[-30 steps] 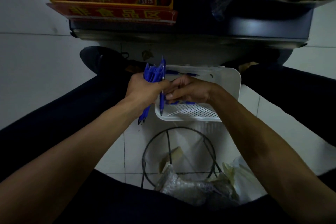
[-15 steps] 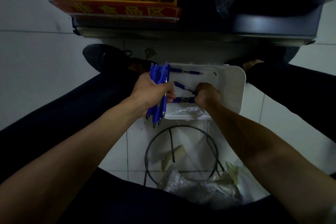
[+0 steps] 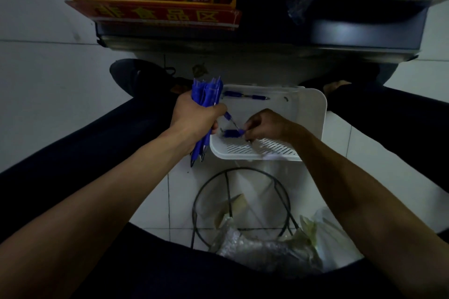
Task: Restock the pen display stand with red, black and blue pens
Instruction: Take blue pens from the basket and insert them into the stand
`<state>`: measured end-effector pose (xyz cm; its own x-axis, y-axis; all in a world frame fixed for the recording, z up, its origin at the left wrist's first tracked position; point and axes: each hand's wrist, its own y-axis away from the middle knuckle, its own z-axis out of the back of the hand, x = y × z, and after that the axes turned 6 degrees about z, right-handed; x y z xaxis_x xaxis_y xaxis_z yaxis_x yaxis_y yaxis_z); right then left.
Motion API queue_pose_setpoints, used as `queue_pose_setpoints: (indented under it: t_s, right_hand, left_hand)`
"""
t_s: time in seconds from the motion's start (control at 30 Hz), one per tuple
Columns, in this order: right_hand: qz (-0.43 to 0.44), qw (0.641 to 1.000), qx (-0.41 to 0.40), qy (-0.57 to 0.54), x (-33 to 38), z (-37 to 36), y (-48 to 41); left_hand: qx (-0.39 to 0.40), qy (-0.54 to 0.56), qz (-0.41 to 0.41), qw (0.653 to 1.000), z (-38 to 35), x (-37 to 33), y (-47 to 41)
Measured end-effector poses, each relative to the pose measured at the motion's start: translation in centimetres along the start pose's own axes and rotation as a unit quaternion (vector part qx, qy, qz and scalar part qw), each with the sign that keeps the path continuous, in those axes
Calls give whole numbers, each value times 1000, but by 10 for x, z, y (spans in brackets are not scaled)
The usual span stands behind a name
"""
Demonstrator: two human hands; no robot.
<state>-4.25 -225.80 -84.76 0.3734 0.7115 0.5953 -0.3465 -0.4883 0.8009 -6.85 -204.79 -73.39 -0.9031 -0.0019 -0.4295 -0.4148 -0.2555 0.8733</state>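
Your left hand (image 3: pixel 196 116) clamps blue pen bundle (image 3: pixel 206 91); right hand (image 3: pixel 264 125) pinches loose pen (image 3: pixel 230 132) in tray (image 3: pixel 313 114). Gathering blues. Next: feed it into bundle.

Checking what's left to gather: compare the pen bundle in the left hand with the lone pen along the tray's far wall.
The pen bundle holds many pens, gripped in the left hand; the lone pen lies loose, untouched. The pen bundle is outside the white tray, by its left edge; the lone pen lies inside, crosswise. Both are blue.
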Motion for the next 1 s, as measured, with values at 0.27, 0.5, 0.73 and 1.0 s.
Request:
queue_pose_setpoints:
  t_s: [0.27,0.5,0.73,1.0]
  right_hand:
    - [37,953,133,-272,33,-9,19]
    - [65,910,208,-353,54,-20,13]
    - [5,996,-51,71,9,-4,-20]
    - [-54,944,10,326,-31,-15,-33]
  left_hand:
    - [-17,0,-9,1000,-2,0,1]
    - [-16,0,9,1000,-2,-1,1]
    - [7,38,22,999,-1,-1,2]
    - [49,83,43,994,-5,0,4]
